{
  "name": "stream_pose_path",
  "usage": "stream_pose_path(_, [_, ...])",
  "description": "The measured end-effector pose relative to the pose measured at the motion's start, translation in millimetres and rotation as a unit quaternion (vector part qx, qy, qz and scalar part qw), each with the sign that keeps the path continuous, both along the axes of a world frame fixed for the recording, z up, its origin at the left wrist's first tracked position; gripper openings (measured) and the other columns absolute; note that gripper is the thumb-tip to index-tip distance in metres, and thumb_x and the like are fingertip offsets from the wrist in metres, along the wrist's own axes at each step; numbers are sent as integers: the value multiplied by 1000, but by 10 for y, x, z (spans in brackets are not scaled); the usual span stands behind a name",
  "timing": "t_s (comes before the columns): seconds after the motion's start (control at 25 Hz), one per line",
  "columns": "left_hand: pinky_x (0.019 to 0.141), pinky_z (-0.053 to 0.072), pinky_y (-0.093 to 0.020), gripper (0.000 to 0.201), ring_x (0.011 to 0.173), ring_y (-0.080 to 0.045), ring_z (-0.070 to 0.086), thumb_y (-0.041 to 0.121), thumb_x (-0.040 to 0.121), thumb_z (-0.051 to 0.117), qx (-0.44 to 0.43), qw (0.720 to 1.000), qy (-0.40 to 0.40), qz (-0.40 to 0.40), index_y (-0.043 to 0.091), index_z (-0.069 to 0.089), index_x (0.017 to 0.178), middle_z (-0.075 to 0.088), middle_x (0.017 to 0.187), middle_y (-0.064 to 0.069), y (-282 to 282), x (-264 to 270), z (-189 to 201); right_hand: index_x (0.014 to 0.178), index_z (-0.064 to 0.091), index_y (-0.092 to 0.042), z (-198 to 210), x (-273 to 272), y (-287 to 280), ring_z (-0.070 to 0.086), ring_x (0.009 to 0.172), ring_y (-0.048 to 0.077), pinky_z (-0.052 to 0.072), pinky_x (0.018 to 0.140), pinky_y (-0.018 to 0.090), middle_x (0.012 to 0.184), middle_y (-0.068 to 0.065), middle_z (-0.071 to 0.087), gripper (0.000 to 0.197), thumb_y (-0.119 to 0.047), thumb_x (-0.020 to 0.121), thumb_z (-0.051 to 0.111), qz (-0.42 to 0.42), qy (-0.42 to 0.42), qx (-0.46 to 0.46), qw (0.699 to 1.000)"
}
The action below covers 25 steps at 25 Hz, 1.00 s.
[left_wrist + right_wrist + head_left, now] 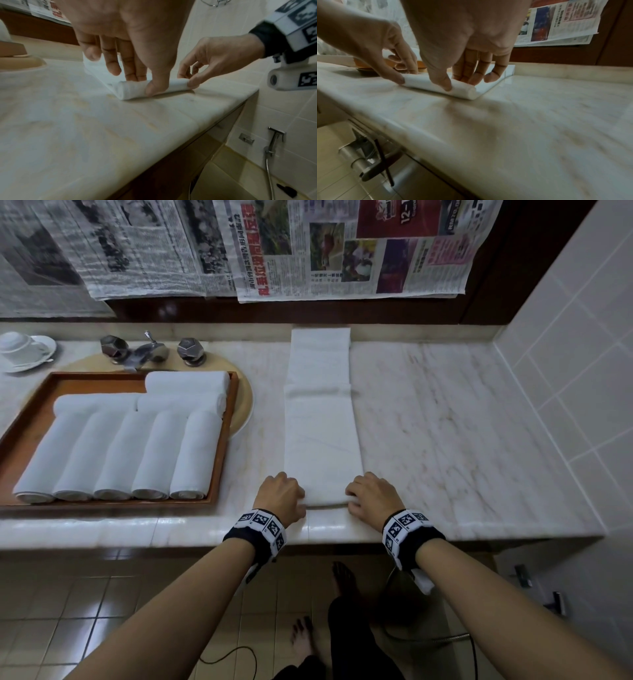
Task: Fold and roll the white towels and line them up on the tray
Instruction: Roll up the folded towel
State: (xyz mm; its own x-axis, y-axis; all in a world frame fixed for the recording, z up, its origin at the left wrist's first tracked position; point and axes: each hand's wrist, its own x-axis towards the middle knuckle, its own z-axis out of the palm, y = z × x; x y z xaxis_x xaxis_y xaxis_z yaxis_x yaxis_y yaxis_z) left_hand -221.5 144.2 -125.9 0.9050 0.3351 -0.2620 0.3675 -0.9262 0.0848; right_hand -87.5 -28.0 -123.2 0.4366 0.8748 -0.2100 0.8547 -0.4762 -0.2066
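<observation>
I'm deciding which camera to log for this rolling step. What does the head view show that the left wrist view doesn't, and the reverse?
Only the head view shows the tray with eight rolled towels, the faucet, the cup and saucer, and the folded towel's full length. Only the left wrist view shows the started roll from the side, with the left thumb pressing it, plus the sprayer on the wall. Both show the left hand and right hand gripping the towel's near end on the marble counter.
</observation>
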Motion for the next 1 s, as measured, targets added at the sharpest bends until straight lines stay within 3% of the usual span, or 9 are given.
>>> stream_pose_path(0.12, [75,33,-32,21,95,-20,50,36,86,54,-4,1000,2,-21,21,67,84,66,91,3,48,-25,76,117,64,-19,75,88,-12,49,110,19,40,88,35,113,-1,63,29,-28,95,49,2,30,-42,999])
stream_pose_path(0.2, [85,37,-32,19,100,-17,53,36,92,57,-77,997,-11,-20,24,67,103,67,101,6,114,-71,104,115,63,-23,94,125,-40,53,108,20,42,90,37,110,0,64,24,-29,94,53,-36,76,-45,995])
stream_pose_path(0.28, [90,38,-32,20,98,-15,54,33,93,59,-132,991,-26,-6,24,61,111,66,106,7,155,-98,118,110,59,-26,99,140,-54,56,100,19,45,86,35,105,-1,64,18,-28,92,57,-76,105,-27,991])
stream_pose_path(0.4, [88,43,-30,16,96,-16,59,31,91,63,-132,991,-29,21,23,67,104,68,103,5,172,-67,103,98,60,-26,94,127,2,53,96,17,45,82,35,98,-4,64,7,-26,91,58,-85,81,-33,993])
stream_pose_path(0.56, [80,50,-30,5,89,-19,62,18,86,67,-118,990,-50,50,18,70,90,67,95,2,92,46,107,95,66,-13,53,38,69,53,96,21,46,74,34,100,1,59,12,-12,92,55,-62,33,18,997])
stream_pose_path(0.68, [81,52,-30,16,87,-21,63,7,86,61,-114,991,-52,45,17,73,89,70,95,-1,20,75,70,97,69,-7,-7,-92,50,58,92,25,47,75,33,100,6,62,18,-9,92,51,-29,34,40,998])
stream_pose_path(0.8, [80,50,-30,19,91,-23,61,18,82,62,-93,995,-41,25,16,74,96,69,100,-2,-17,44,44,98,67,-7,-48,-115,0,56,96,21,44,76,31,101,5,61,21,-23,88,59,-23,35,48,998])
stream_pose_path(0.88, [83,49,-31,28,95,-24,59,29,81,67,-83,996,-27,5,13,71,103,65,104,-4,-25,29,26,106,64,-10,-56,-86,14,53,103,20,45,82,31,107,3,59,21,-21,88,60,-14,33,20,999])
stream_pose_path(1.0, [90,47,-32,34,106,-23,54,31,87,65,-56,998,-19,-7,12,66,115,61,112,-5,-19,51,0,110,62,-10,-29,-54,66,49,108,20,44,85,30,111,4,59,23,-15,89,55,-8,24,11,1000])
